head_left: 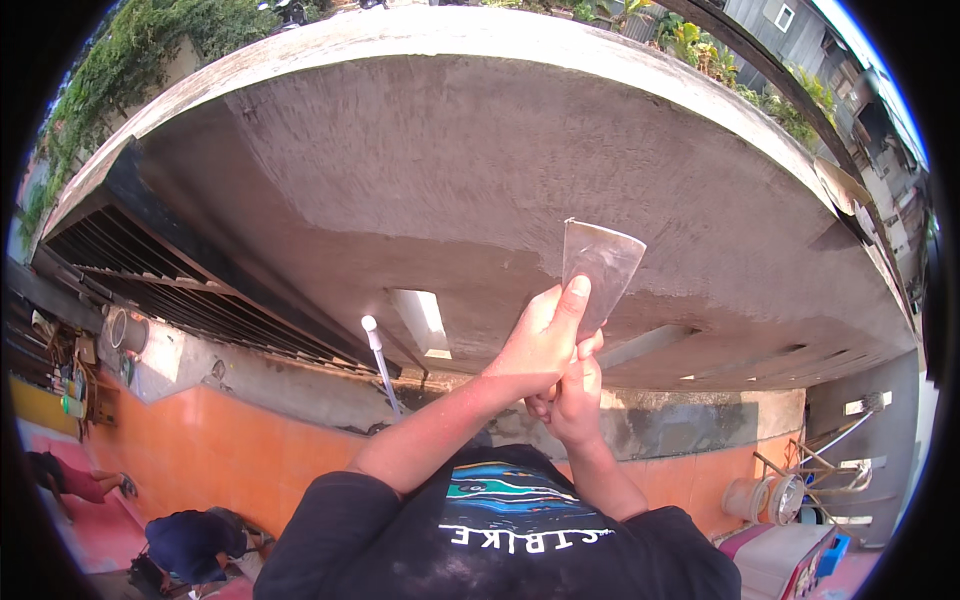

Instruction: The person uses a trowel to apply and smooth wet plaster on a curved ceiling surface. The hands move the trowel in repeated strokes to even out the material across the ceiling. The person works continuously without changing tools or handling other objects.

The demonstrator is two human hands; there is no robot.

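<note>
The scraper (608, 258) is in the person's hands, a little right of the middle, before the grey wall (430, 150). Its flat, greyish-brown blade flares toward a straight far edge lined with pale residue; the face is dull and smeared. The left hand (538, 335) is closed on it, thumb along the blade. The right hand (578, 400), nearer, has fingers curled against the left; what they grip, I cannot tell.
</note>
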